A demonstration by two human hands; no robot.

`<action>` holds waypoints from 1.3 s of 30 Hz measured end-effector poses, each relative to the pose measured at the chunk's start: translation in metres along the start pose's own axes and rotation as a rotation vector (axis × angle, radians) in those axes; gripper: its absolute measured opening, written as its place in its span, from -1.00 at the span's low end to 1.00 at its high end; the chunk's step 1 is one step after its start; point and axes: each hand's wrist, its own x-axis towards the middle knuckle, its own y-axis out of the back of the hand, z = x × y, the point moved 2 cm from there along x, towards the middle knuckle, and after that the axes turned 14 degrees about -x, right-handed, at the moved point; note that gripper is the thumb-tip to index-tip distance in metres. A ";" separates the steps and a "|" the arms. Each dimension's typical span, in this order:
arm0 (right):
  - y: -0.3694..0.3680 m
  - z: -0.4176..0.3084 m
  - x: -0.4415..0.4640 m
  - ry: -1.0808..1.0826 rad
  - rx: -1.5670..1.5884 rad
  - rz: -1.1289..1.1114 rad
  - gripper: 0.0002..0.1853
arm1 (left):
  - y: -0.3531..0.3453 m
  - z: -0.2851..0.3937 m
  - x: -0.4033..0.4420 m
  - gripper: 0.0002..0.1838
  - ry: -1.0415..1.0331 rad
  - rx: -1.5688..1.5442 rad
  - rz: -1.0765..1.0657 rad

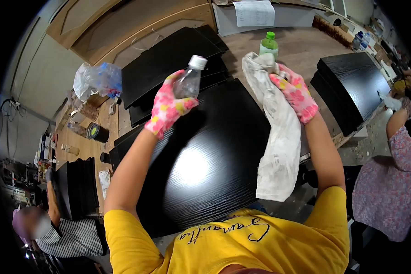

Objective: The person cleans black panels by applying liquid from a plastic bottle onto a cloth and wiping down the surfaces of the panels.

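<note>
My left hand (171, 105), in a pink floral glove, is wrapped round a clear plastic bottle (189, 82) with a white cap, held tilted above black panels. My right hand (297, 93), in a matching glove, grips a long white cloth (281, 137) that hangs down toward me over the right edge of the large black panel (219, 132). The panel's dark wood-grain surface shows a bright glare spot. Just behind the cloth a bottle with a green cap (269, 44) stands on the table, its lower part hidden.
More black panels (164, 59) lie at the back left, with another stack (351, 82) at the right. Plastic bags (98, 80) and a black jar (97, 132) are on the left. One person (73, 237) is at far left, another (386, 192) at far right.
</note>
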 end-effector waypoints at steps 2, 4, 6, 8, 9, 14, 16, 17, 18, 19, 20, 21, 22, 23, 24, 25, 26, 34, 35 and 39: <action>-0.016 -0.023 0.003 0.109 -0.339 0.053 -0.60 | 0.005 -0.005 -0.028 -0.02 -0.018 -0.271 0.104; -0.037 -0.004 0.021 0.347 -0.588 0.028 -0.60 | 0.009 -0.019 -0.055 0.05 -0.059 -0.344 0.130; -0.070 -0.003 0.020 0.453 -0.975 -0.091 -0.52 | 0.011 -0.038 -0.073 0.08 -0.135 -0.422 0.163; -0.085 -0.019 0.016 0.360 -1.140 -0.244 -0.50 | 0.016 -0.050 -0.077 0.05 -0.140 -0.518 0.160; -0.085 -0.030 0.015 0.266 -1.119 -0.245 -0.52 | 0.018 -0.056 -0.076 0.03 -0.105 -0.601 0.152; -0.098 -0.009 0.040 0.279 -1.220 -0.189 -0.77 | 0.004 -0.045 -0.077 -0.01 -0.196 -0.588 0.202; -0.117 -0.029 0.013 0.147 -0.826 -0.067 -0.82 | 0.007 -0.045 -0.073 -0.01 -0.195 -0.500 0.210; -0.115 -0.012 0.015 0.612 -1.163 -0.030 -0.81 | 0.006 -0.047 -0.073 -0.02 -0.172 -0.396 0.214; -0.100 -0.003 0.029 0.381 -1.201 -0.109 -0.77 | 0.004 -0.049 -0.074 -0.01 -0.179 -0.575 0.165; -0.088 -0.002 0.044 0.156 -1.227 -0.175 -0.72 | 0.004 -0.050 -0.074 0.00 -0.112 -0.659 0.135; -0.079 -0.035 0.042 -0.065 -1.303 -0.216 -0.70 | 0.003 -0.049 -0.075 0.00 -0.148 -0.612 0.169; -0.062 0.016 0.064 -0.192 -1.280 -0.134 -0.72 | 0.004 -0.047 -0.075 0.01 -0.186 -0.562 0.200; -0.047 0.025 0.070 -0.186 -1.280 -0.116 -0.72 | 0.007 -0.046 -0.074 0.01 -0.175 -0.467 0.206; -0.030 0.026 0.077 -0.163 -1.221 -0.003 -0.71 | 0.008 -0.046 -0.074 0.01 -0.164 -0.382 0.221; -0.018 0.030 0.083 -0.142 -1.159 0.094 -0.69 | 0.008 -0.054 -0.071 0.02 -0.151 -0.454 0.196; -0.014 0.035 0.083 -0.131 -1.088 0.184 -0.67 | 0.007 -0.051 -0.073 0.02 -0.146 -0.456 0.200; -0.028 -0.003 0.062 0.012 -1.190 0.176 -0.66 | 0.006 -0.043 -0.075 0.01 -0.151 -0.457 0.207; -0.106 0.011 0.067 0.137 -1.021 -0.044 -0.81 | 0.005 -0.040 -0.084 -0.05 -0.339 -0.192 0.165; -0.111 -0.001 0.067 0.050 -1.142 -0.114 -0.81 | 0.002 -0.040 -0.087 -0.06 -0.417 -0.136 0.129; -0.199 -0.009 -0.008 0.333 -0.042 -0.205 -0.87 | -0.005 -0.026 -0.095 -0.08 -0.734 -0.023 0.182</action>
